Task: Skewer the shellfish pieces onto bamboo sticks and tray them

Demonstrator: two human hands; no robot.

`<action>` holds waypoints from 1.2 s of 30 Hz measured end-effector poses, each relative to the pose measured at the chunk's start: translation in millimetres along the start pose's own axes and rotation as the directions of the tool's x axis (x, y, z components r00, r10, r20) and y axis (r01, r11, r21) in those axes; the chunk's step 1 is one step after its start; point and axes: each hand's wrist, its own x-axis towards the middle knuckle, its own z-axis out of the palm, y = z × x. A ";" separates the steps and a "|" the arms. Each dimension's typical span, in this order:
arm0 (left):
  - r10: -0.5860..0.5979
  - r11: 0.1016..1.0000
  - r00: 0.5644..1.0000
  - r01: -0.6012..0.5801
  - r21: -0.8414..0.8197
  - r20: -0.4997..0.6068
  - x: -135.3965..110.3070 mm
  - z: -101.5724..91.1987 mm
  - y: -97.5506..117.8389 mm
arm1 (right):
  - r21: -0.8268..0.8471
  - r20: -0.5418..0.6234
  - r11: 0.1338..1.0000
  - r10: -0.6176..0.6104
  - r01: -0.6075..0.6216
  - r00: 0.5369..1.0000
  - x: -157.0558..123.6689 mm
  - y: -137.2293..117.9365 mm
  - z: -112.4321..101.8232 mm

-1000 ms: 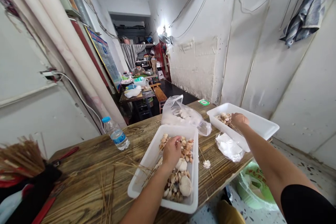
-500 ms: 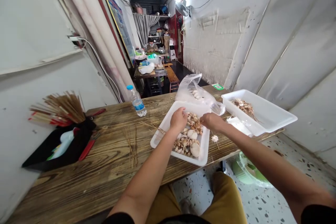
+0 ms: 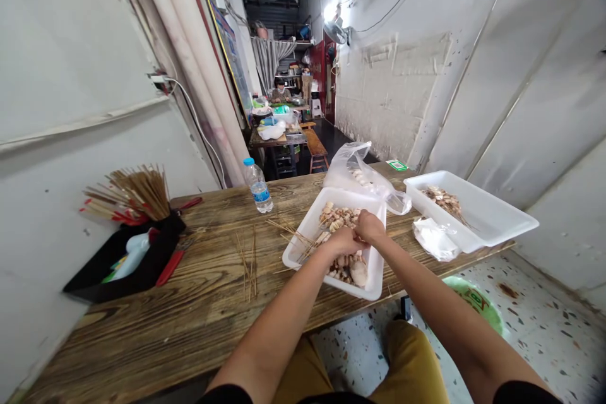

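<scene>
A white plastic tray point(image 3: 294, 256) on the wooden table holds small pale-tan food pieces point(image 3: 339, 218), perhaps mushrooms, and a few larger whitish ones. My left hand point(image 3: 346, 241) is low over the middle of the tray, its fingers pinched together. Touching or nearly touching it from the right is my right hand point(image 3: 370, 227), also closed. Whatever lies between the fingers is hidden. Several thin wooden skewers point(image 3: 294, 231) rest across the tray's left rim, and more loose skewers point(image 3: 249, 265) lie on the tabletop to the left.
Behind the tray sits a clear plastic bag point(image 3: 350, 167) with pale pieces inside. A second white tray point(image 3: 502, 218) with skewered pieces and a white packet point(image 3: 435, 238) are at right. Leftward stand a water bottle point(image 3: 259, 188) and a black box point(image 3: 127, 271) with skewers. A person point(image 3: 281, 92) sits far back.
My hands, apart over the tray before, have come together above its middle. The view has shifted, so the table's things appear slightly farther right and lower.
</scene>
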 end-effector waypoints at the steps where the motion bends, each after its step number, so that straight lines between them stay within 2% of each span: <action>1: -0.001 0.998 0.996 0.007 -0.066 0.091 -1.5 -7.2 3.3 | 0.125 -0.030 0.992 0.023 -0.019 0.999 -0.7 2.9 -2.6; 2: 0.003 0.990 0.985 0.022 -0.139 0.172 -2.5 -14.6 6.2 | 0.285 -0.056 0.958 0.035 -0.017 0.998 -2.4 5.8 -4.7; 3: 0.006 0.977 0.975 0.041 -0.210 0.220 -2.9 -21.8 8.8 | 0.458 -0.085 0.889 0.034 0.009 0.996 -5.0 8.4 -5.8; 4: 0.000 0.958 0.975 0.064 -0.279 0.222 -2.5 -28.0 11.2 | 0.613 -0.121 0.788 0.021 0.058 0.992 -8.2 10.0 -5.7; 5: -0.020 0.932 0.986 0.079 -0.354 0.166 -1.4 -32.9 13.8 | 0.727 -0.164 0.677 0.010 0.114 0.986 -11.5 10.2 -4.4; 6: -0.054 0.893 0.997 0.075 -0.443 0.060 0.6 -35.9 16.5 | 0.801 -0.212 0.576 0.013 0.166 0.977 -14.5 8.7 -1.9; 8: -0.135 0.756 0.976 -0.010 -0.655 -0.171 5.7 -36.9 22.4 | 0.869 -0.277 0.439 0.045 0.230 0.960 -18.1 0.8 5.8; 9: -0.162 0.661 0.957 -0.076 -0.747 -0.241 8.4 -35.5 25.2 | 0.887 -0.285 0.395 0.062 0.239 0.957 -18.5 -5.0 10.2; 11: -0.154 0.486 0.955 -0.152 -0.861 -0.255 12.9 -31.2 28.9 | 0.921 -0.258 0.318 0.071 0.224 0.963 -16.4 -17.8 18.7; 13: -0.118 0.409 0.975 -0.125 -0.904 -0.188 15.7 -27.9 28.3 | 0.947 -0.217 0.255 0.061 0.195 0.974 -12.9 -28.7 25.4; 15: -0.136 0.393 0.977 -0.101 -0.914 -0.166 17.1 -27.2 24.1 | 0.958 -0.191 0.228 0.060 0.173 0.980 -10.3 -35.7 30.1; 18: -0.193 0.392 0.967 -0.080 -0.916 -0.167 18.3 -28.8 16.7 | 0.960 -0.159 0.241 0.048 0.143 0.986 -10.4 -39.2 34.4; 21: -0.176 0.404 0.977 -0.041 -0.914 -0.122 19.2 -29.4 14.2 | 0.961 -0.135 0.244 0.005 0.130 0.991 -12.9 -38.2 36.3; 24: -0.147 0.361 0.979 -0.077 -0.929 -0.139 20.2 -28.5 16.3 | 0.957 -0.163 0.241 0.001 0.158 0.987 -14.3 -35.7 35.9; 29: -0.166 0.275 0.968 -0.139 -0.951 -0.190 20.7 -28.7 17.0 | 0.960 -0.186 0.221 0.056 0.170 0.981 -13.4 -31.4 34.6; 32: -0.186 0.255 0.954 -0.184 -0.949 -0.234 21.0 -30.6 14.6 | 0.959 -0.195 0.226 0.082 0.172 0.977 -13.2 -30.1 35.2; 36: -0.201 0.243 0.951 -0.186 -0.952 -0.237 21.5 -32.3 12.8 | 0.961 -0.187 0.222 0.100 0.162 0.977 -13.4 -30.1 36.1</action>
